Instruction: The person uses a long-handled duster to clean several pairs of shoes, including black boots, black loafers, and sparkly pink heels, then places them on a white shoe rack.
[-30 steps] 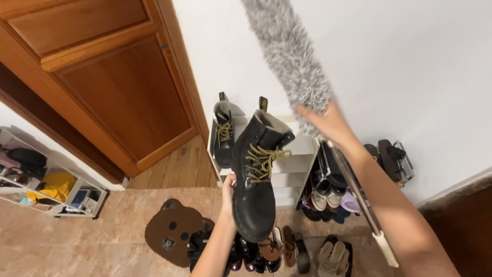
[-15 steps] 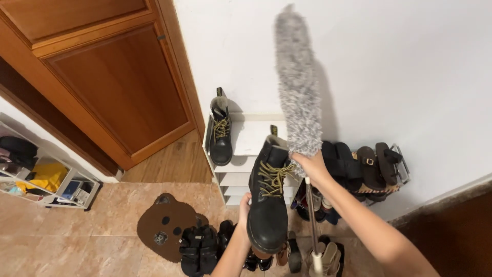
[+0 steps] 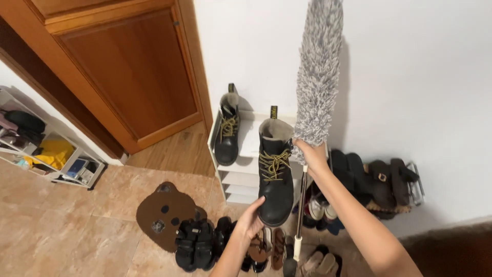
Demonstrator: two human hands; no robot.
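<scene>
Black boot (image 3: pixel 275 174), lowered since a second ago toward the white shelf (image 3: pixel 248 141): my left hand (image 3: pixel 251 220) cups its toe, right hand (image 3: pixel 310 156) grips the grey duster (image 3: pixel 318 77).

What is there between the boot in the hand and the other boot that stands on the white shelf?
In the head view, only bare white shelf top lies between the held boot and the standing boot; nothing else sits there.

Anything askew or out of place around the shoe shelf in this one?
Only one black boot stands on the white shelf; its mate is in the air, left hand under its toe. The right hand grips a grey duster at the base of its head. Shoes lie loose on the floor.
</scene>
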